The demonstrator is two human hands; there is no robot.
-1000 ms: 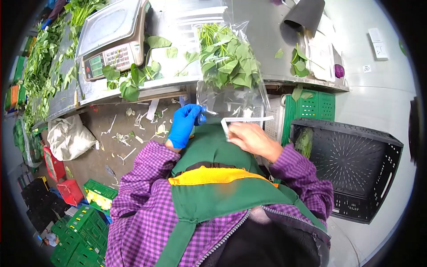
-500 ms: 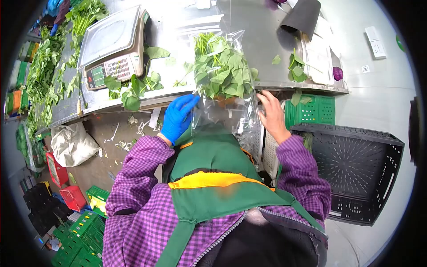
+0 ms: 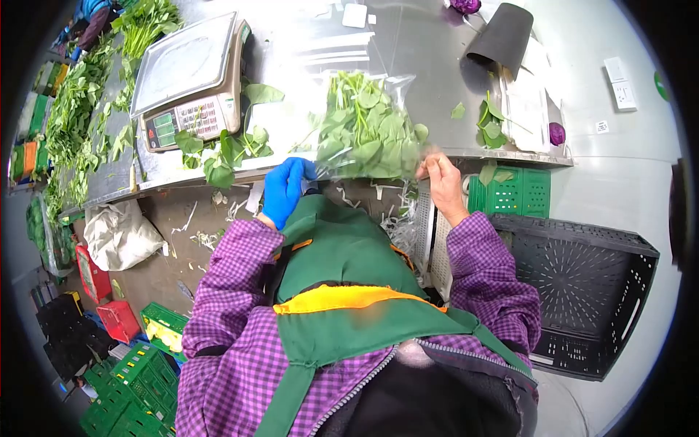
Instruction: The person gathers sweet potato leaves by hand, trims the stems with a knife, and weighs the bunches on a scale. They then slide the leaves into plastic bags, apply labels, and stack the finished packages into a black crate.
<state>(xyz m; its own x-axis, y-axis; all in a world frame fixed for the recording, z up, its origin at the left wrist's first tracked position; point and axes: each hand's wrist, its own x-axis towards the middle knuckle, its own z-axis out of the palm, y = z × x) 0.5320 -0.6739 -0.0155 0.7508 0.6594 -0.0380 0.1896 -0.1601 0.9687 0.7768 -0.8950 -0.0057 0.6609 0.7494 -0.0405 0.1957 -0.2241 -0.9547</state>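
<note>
A clear plastic bag of leafy greens [image 3: 368, 135] lies at the near edge of the metal table, stems pointing away from me and leaves toward me. My left hand [image 3: 287, 191], in a blue glove, is closed at the bag's near left corner. At the near right corner, my bare right hand [image 3: 443, 186] pinches the plastic between thumb and fingers. The film between my hands looks drawn across, level with the table edge. Loose leafy sprigs [image 3: 222, 156] lie left of the bag, beside a weighing scale [image 3: 193, 87].
Piled greens [image 3: 76, 131] run along the table's left side. A dark tumbler-shaped container [image 3: 501, 40] lies tilted at the back right. Below the right edge are a green crate [image 3: 517, 191] and a black crate [image 3: 575, 284]. A white sack [image 3: 122, 234] sits at lower left.
The bag's empty near end, which hung over the table edge toward my apron, no longer hangs there. My right fingers have closed into a pinch, and my left hand has shifted slightly left.
</note>
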